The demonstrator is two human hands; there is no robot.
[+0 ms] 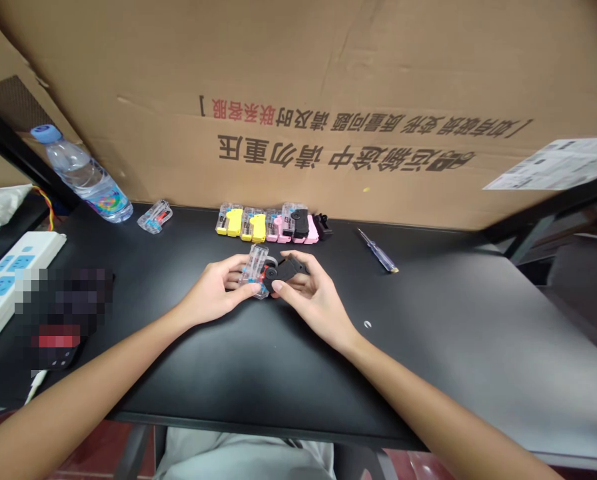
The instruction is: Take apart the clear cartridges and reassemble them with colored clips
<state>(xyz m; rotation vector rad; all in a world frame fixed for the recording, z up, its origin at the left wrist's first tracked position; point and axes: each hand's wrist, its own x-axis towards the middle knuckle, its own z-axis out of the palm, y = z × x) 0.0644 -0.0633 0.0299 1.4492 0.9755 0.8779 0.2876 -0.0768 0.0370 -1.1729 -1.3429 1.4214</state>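
**Two hands pinch a clear cartridge and black clip above a black surface, four more cartridges in a row beyond**

The left hand [206, 288] curls its fingers around a clear plastic cartridge [254, 270], which stands tilted between the hands and shows red and blue parts inside. The right hand [314, 300] pinches a black clip [289, 270] between thumb and fingers, and the clip sits against the cartridge. Both hands hover close together over the black surface [428, 380].

Beyond them stand four more clear cartridges [261, 223] in a tight row. Two carry yellow pieces, and the others carry pink and black pieces; a small dark piece [321, 226] sits at the row's end. Whether any cartridge holds ink is hard to tell.

One further clear cartridge [154, 217] lies apart on the left, near one tilted water bottle [84, 177] with a blue cap. To the right lies one screwdriver [378, 251]. On the far left are one power strip [13, 287] and one pixelated object [61, 317]. A cardboard sheet [298, 100] rises behind the surface.
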